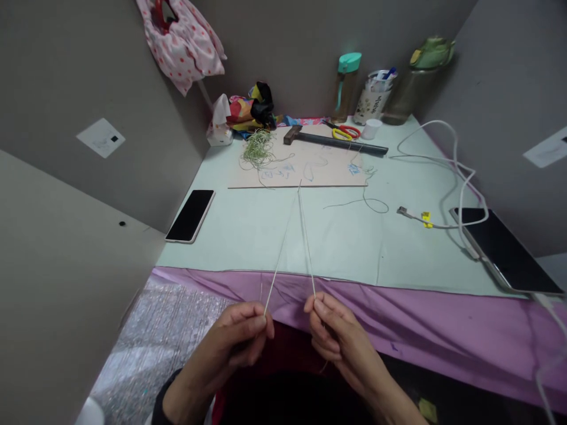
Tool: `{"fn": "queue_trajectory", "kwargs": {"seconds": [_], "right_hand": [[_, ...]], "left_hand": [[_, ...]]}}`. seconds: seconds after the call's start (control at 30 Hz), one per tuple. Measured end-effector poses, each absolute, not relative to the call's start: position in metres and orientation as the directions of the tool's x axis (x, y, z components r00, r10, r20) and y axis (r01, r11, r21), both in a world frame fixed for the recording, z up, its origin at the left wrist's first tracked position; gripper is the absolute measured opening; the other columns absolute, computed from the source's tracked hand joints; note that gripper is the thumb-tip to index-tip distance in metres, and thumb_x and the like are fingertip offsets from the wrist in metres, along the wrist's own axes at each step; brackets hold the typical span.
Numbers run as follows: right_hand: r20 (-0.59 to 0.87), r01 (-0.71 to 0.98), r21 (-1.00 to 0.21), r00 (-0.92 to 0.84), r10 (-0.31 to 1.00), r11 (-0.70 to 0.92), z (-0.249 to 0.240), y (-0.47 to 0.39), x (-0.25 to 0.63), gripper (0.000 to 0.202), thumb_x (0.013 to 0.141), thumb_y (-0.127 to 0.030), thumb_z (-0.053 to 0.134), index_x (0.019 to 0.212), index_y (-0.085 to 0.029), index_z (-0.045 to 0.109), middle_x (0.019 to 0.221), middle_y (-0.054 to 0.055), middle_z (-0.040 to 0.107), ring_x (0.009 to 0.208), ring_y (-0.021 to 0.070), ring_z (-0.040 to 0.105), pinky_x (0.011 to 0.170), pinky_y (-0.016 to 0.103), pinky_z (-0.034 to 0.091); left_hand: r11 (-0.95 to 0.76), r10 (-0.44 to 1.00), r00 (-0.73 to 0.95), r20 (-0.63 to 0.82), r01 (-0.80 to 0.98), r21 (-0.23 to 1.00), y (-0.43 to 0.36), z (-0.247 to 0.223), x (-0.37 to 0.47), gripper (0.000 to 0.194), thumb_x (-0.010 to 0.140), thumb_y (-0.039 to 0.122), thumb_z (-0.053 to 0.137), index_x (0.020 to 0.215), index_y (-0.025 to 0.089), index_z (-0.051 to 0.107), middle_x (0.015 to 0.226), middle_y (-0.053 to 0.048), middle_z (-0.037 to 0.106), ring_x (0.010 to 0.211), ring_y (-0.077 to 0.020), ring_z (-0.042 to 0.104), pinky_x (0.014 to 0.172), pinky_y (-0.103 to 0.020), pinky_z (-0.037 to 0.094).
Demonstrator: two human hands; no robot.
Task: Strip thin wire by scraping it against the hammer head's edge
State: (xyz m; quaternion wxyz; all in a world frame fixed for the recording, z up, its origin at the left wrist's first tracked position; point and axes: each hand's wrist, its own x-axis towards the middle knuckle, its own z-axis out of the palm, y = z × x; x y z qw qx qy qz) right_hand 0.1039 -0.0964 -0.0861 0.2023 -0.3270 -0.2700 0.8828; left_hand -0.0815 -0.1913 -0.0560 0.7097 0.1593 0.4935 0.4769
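My left hand [239, 335] pinches one strand of a thin pale cord [283, 239] between thumb and forefinger. The other strand is pinched in my right hand [339, 333]. Both strands run taut away from me and meet in a narrow V close to the front edge of a tan board [328, 180]; what holds them there is too small to tell. A tangled bundle of green cord [257, 149] lies on the board's left part. Another loose thin cord [376, 208] curls off its right side.
A hammer [341, 143] lies across the board, with scissors [343, 131] behind it. Bottles [348, 88] and a pen holder [373, 100] stand at the back. A phone [191, 215] lies left; a tablet [509, 251] and white cable [456, 168] lie right. Grey partitions surround the table.
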Motion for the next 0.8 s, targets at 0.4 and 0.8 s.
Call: {"fn": "queue_trajectory", "kwargs": {"seconds": [0.4,0.8], "right_hand": [[-0.501,-0.137,-0.670,-0.642,0.580,-0.730,-0.123,-0.111,0.097,0.037,0.086,-0.053,0.065,0.085,-0.017,0.054,0.054,-0.011,0.031,0.045,0.0029,0.013,0.042,0.019,0.009],[-0.423,0.056,-0.859,-0.638,0.643,-0.509,-0.157,-0.112,0.088,0.049,0.086,-0.069,0.050,0.083,-0.021,0.056,0.055,-0.008,0.032,0.047,0.0080,0.025,0.045,0.024,0.020]], "left_hand": [[0.618,0.760,-0.061,-0.647,-0.238,0.749,-0.198,-0.136,-0.055,0.051,0.075,0.066,0.062,0.079,0.015,0.058,0.049,0.007,0.039,0.042,-0.0062,0.023,0.044,-0.023,0.013],[0.500,0.838,-0.044,-0.543,0.459,0.734,-0.179,-0.178,-0.070,0.030,0.084,0.041,0.048,0.075,0.023,0.069,0.073,-0.003,0.066,0.075,-0.0223,0.059,0.073,-0.029,0.045]]}}
